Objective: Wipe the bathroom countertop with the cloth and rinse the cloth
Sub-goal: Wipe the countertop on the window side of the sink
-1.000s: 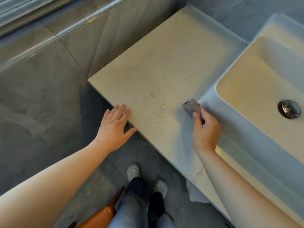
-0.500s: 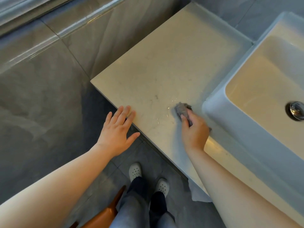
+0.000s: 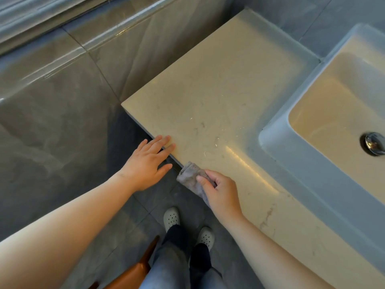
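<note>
While my right hand (image 3: pixel 223 190) pinches the cloth (image 3: pixel 188 176) at the counter (image 3: pixel 229 90) edge, low middle of the frame, the specks (image 3: pixel 216 142) lie up-right of it, and my left hand (image 3: pixel 145 165) rests flat just left.

Glossy grey veined wall tiles (image 3: pixel 62 90) catch soft streaks of light; darker grey floor tiles (image 3: pixel 143 207) lie below

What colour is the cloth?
Grey, the cloth held in the right hand; head view.

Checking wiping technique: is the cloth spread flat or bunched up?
Bunched: the cloth is crumpled in the right hand at the countertop edge.
</note>
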Motion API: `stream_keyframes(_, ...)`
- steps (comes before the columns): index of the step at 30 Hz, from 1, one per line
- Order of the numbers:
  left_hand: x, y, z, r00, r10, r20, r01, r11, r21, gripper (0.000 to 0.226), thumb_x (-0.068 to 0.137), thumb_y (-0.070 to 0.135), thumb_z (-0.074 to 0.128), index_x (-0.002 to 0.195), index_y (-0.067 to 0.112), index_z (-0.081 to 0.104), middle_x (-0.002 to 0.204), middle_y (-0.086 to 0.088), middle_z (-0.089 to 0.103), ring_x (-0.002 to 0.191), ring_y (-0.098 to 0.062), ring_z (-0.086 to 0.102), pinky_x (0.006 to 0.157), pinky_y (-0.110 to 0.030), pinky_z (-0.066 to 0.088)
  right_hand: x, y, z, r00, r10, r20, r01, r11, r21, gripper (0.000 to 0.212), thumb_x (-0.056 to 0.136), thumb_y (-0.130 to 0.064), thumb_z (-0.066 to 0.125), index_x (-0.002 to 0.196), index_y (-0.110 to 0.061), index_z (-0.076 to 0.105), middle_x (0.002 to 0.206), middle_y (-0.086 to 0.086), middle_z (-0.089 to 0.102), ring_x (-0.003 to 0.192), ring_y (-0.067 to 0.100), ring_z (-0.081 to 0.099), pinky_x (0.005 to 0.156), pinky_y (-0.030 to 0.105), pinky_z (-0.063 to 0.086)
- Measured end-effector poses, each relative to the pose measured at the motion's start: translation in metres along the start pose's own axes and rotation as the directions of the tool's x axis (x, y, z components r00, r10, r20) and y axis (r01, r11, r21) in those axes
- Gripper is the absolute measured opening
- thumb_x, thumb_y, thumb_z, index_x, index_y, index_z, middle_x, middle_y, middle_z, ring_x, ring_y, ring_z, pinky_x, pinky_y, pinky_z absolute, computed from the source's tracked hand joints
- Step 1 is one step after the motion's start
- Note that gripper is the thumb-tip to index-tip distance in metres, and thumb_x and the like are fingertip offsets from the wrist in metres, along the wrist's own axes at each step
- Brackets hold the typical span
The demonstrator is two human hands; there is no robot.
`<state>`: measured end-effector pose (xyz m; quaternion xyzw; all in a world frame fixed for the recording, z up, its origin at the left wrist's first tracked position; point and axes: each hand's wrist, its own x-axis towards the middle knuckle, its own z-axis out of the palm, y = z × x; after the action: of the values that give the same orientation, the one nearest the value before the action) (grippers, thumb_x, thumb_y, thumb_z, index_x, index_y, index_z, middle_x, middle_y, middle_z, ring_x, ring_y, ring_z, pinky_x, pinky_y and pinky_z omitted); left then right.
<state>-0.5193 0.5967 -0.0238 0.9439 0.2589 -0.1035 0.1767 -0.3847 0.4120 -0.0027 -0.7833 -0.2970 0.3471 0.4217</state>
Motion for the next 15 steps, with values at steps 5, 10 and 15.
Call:
stream_keyframes(5,-0.001,0.003,-0.005,0.999,-0.018,0.034,0.019,0.999,-0.036,0.061,0.097,0.049,0.033,0.151,0.027,0.016,0.16,0.005,0.001,0.147,-0.015,-0.004,0.12,-0.04,0.0,0.002,-0.023,-0.033,0.996,0.044,-0.082,-0.035,0.993,0.11,0.02,0.095,-0.019,0.056,0.083,-0.021,0.072,0.07,-0.012,0.07,0.068,-0.001,0.064,0.065,0.015,0.05)
stream_keyframes(10,0.001,0.011,-0.014,0.997,-0.053,0.053,0.06,0.99,-0.13,0.062,0.095,0.055,0.033,0.148,0.024,0.028,0.159,0.003,0.011,0.147,-0.017,0.004,0.119,-0.041,0.003,0.016,-0.042,-0.062,0.974,0.087,-0.207,-0.073,0.994,0.075,0.019,0.094,-0.024,0.059,0.081,-0.032,0.071,0.08,-0.004,0.073,0.08,0.013,0.068,0.068,0.03,0.055)
stream_keyframes(15,0.014,0.026,-0.053,0.99,-0.107,0.091,0.135,0.898,-0.42,0.06,0.093,0.058,0.04,0.142,0.024,0.04,0.148,0.005,0.038,0.136,-0.014,0.034,0.112,-0.03,0.025,0.023,-0.07,-0.087,0.988,0.069,-0.138,-0.061,0.996,0.065,0.018,0.095,-0.021,0.057,0.085,-0.022,0.071,0.072,-0.009,0.07,0.069,0.003,0.064,0.061,0.018,0.048)
